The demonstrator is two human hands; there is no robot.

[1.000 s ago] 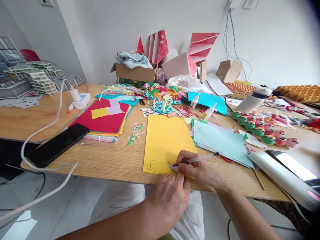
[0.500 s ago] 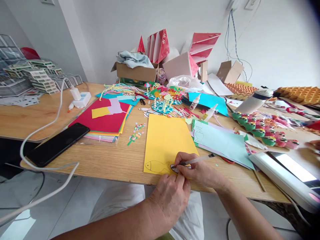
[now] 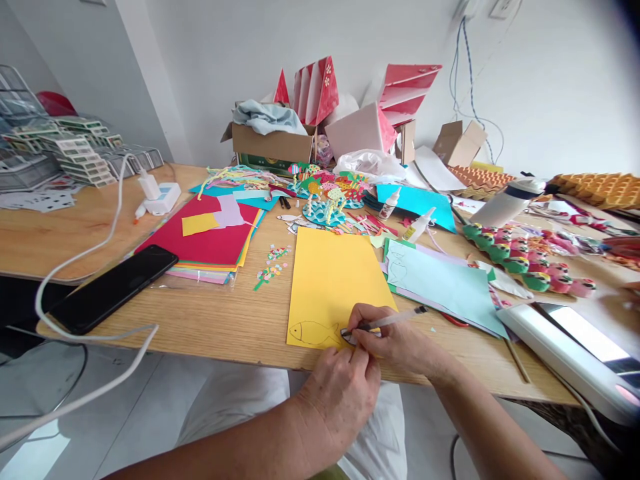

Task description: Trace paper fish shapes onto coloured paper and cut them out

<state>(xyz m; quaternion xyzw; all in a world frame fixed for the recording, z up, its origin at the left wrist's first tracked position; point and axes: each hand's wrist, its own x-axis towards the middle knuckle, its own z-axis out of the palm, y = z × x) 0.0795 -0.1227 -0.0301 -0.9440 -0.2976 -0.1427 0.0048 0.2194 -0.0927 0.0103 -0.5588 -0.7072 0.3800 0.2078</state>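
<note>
A sheet of yellow paper (image 3: 340,273) lies at the front of the table, with a fish outline (image 3: 313,332) drawn in its lower left corner. My right hand (image 3: 387,337) grips a pen (image 3: 395,319) with a clear barrel, its tip low over the paper. Beneath my fingers a small pale paper cutout (image 3: 345,334) with a dark edge peeks out; most of it is hidden. My left hand (image 3: 345,387) is closed at the sheet's bottom edge, its fingertips pressed down against the cutout beside my right fingers.
A black phone (image 3: 115,287) and stacked coloured paper (image 3: 200,233) lie left. Pale blue paper (image 3: 450,280), glue bottles (image 3: 390,203), a white tumbler (image 3: 510,203) and small bird figures (image 3: 530,260) are right. Paper fish models (image 3: 327,200) stand behind. Another person's hand (image 3: 633,293) shows at the right edge.
The pen's back end has tilted slightly lower and left. My hands stay almost in place. Red and orange strips at the far right have shifted, near the other person's blurred hand.
</note>
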